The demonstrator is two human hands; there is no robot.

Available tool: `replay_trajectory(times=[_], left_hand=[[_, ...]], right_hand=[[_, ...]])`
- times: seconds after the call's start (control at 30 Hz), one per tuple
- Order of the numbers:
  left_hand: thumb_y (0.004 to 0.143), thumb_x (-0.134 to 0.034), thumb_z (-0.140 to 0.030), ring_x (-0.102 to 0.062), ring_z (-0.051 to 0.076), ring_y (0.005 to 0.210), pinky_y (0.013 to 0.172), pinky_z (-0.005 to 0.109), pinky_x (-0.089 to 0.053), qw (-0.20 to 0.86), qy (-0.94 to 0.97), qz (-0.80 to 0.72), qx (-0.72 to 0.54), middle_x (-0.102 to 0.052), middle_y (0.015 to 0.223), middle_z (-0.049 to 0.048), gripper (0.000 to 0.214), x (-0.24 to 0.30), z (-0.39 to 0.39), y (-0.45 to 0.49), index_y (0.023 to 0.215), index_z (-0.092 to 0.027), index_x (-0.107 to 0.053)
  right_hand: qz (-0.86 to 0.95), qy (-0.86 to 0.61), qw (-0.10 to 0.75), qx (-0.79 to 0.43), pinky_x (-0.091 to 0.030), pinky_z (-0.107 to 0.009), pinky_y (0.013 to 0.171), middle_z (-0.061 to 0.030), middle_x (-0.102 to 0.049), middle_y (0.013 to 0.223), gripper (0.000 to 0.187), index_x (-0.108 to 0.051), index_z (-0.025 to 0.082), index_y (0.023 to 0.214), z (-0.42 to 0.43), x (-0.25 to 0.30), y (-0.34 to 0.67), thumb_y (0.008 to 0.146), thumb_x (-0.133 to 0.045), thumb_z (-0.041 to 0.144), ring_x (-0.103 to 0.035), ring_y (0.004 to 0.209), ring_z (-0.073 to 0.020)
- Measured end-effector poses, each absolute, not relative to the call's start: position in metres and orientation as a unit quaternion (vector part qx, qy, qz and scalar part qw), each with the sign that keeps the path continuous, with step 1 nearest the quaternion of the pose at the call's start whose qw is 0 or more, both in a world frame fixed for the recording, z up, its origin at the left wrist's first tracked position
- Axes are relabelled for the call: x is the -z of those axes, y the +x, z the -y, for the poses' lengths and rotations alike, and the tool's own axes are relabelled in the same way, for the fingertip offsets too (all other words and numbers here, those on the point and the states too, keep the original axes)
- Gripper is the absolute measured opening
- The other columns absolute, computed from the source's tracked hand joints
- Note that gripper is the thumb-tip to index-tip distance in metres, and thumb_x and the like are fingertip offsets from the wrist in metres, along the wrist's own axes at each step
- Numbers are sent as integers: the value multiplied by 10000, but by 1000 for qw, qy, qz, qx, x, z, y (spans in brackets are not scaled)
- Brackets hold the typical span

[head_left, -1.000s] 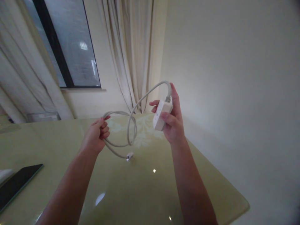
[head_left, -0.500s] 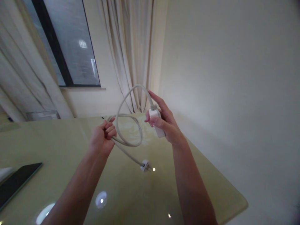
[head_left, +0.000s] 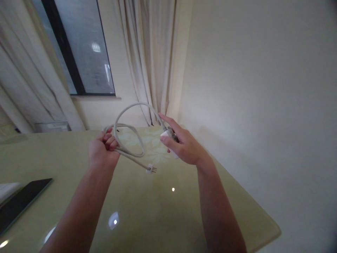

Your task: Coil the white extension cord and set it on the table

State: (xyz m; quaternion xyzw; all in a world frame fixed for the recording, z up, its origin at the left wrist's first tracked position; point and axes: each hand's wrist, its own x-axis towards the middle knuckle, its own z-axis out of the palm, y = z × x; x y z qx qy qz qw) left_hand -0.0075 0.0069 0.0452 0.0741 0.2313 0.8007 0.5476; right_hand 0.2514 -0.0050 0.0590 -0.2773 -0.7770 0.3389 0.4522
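Observation:
My left hand (head_left: 104, 147) is closed round the gathered coils of a pale grey power cord (head_left: 140, 103), above the table. From that fist a short length runs right to a white plug (head_left: 151, 169), its metal pins pointing right and hanging free. My right hand (head_left: 184, 142) grips a white power strip (head_left: 165, 134), thumb on the near side and index finger stretched along the cord where it enters. Much of the strip is hidden by the hand. Between both hands the cord rises in an arch, with a loop hanging beside my left fingers.
The glossy pale green table (head_left: 142, 211) ends at a rounded corner on the right, close to a bare wall (head_left: 252, 88). A dark flat panel (head_left: 26, 200) lies at the left. Behind the table hang curtains (head_left: 158, 52) beside a window (head_left: 84, 45).
My left hand has moved left with the coils, and the plug has swung left and up. My right hand has turned the strip, hiding more of it; the arch is wider and lower.

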Motion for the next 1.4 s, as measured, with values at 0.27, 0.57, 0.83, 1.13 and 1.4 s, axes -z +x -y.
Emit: replay_trajectory(times=[0.27,0.57,0.83,1.13,1.4], left_hand=[[1146,-302,-131,-292,17,307,276,138,-186,653,159,-254,-695,-357,551,-116,330,-43,-6,-3,1055,-58,-611],[1163,-281,-205,-309,30,330,278,135,-224,750,47,-176,-636,-338,593,-122,289,-42,1,16,1176,-64,-533],[1168,-265,-209,-277,38,330,287,144,-211,707,30,-158,-689,-293,562,-134,255,-50,14,22,1121,-130,-503],[1173,-244,-229,-278,33,330,298,147,-210,683,71,-130,-715,-345,555,-123,302,-53,15,10,1105,-135,-523],[1128,-357,-144,-223,29,337,313,145,-165,529,217,-220,-790,-340,524,-108,320,-46,4,9,954,-146,-625]], right_hand=[[576,-242,704,-336,-491,-269,531,-34,-692,1129,767,-348,401,1636,-18,-51,241,955,-697,449,-542,640,-132],[591,-254,728,-236,-556,-347,712,-97,-540,1493,879,-356,407,1634,-1,-55,247,863,-778,415,-614,956,-218],[806,-312,489,-121,-467,-329,806,-18,-568,961,256,-706,233,962,-6,-52,230,861,-837,428,-554,835,-167],[904,-268,286,-170,-450,-308,826,-15,-558,945,105,-789,215,984,-1,-47,212,943,-718,281,-568,832,-145],[821,-162,382,-393,-542,-296,658,-59,-630,1334,987,-160,405,1719,18,-66,246,936,-758,360,-555,723,-133]])
